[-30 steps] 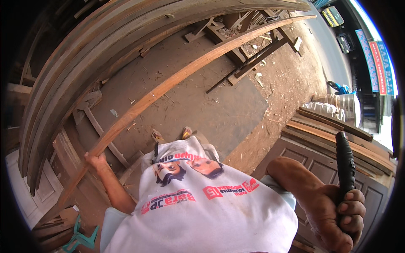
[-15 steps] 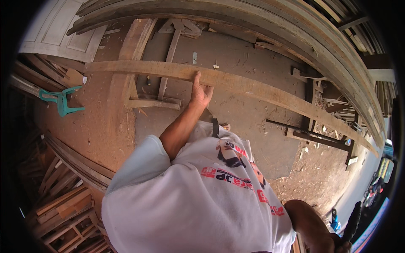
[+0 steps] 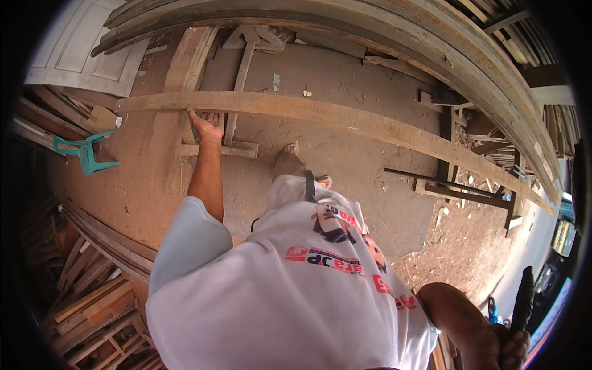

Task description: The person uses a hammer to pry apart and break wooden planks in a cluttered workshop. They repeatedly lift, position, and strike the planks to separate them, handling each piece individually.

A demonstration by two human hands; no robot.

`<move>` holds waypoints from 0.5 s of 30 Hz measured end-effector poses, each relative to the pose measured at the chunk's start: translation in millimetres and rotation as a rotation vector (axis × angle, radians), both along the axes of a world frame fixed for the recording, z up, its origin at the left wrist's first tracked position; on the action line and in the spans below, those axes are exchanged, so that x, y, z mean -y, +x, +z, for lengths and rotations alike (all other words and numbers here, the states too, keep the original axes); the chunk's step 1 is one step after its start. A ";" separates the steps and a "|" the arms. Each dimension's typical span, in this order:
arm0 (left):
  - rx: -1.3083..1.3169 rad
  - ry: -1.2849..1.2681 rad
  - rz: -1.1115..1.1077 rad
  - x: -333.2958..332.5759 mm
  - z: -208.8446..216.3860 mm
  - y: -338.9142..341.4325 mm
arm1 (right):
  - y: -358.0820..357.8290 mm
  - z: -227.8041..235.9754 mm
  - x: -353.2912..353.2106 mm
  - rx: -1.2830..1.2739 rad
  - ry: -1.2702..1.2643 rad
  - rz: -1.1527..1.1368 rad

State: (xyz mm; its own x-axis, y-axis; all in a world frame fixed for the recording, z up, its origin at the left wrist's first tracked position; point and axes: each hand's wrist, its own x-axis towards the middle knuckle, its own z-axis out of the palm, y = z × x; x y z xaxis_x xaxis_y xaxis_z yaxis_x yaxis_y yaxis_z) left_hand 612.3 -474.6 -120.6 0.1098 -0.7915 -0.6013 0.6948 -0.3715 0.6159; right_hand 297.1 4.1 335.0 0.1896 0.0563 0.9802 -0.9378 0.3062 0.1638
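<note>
Fingers (image 3: 214, 117) of your left hand (image 3: 207, 129) are spread wide, palm up, with the thumb at the near edge of a long plank (image 3: 345, 117); I cannot tell whether any fingertips bear its weight. The plank lies just ahead of that hand, running out to both sides of it, far past on the right. Your right hand (image 3: 510, 346) is closed around a dark tool (image 3: 524, 301), which points up and away from you. Ahead, between your hands, is a dark bar (image 3: 441, 183). Left of your left hand stands a green plastic chair (image 3: 90, 152); beyond the plank, long boards (image 3: 370, 29) are stacked.
</note>
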 end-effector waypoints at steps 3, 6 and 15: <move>0.202 0.029 0.021 34.7 12.1 2.0 | 4.8 -1.5 -9.3 -0.034 -0.009 -0.176; 0.167 -0.110 -0.217 80.2 -16.7 42.0 | 8.4 -10.6 -27.8 -0.070 -0.053 -0.332; 0.438 -0.099 -0.086 91.7 -30.1 36.6 | 36.7 -45.0 -93.6 0.035 -0.023 -0.783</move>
State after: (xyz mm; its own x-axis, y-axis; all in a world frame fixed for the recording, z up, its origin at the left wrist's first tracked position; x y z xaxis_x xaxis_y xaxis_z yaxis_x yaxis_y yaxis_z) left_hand 648.9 -566.3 -150.7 0.2679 -0.8602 -0.4339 0.3302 -0.3411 0.8801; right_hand 333.7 97.7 290.0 0.1513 -0.0607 0.9866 -0.4518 0.8835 0.1237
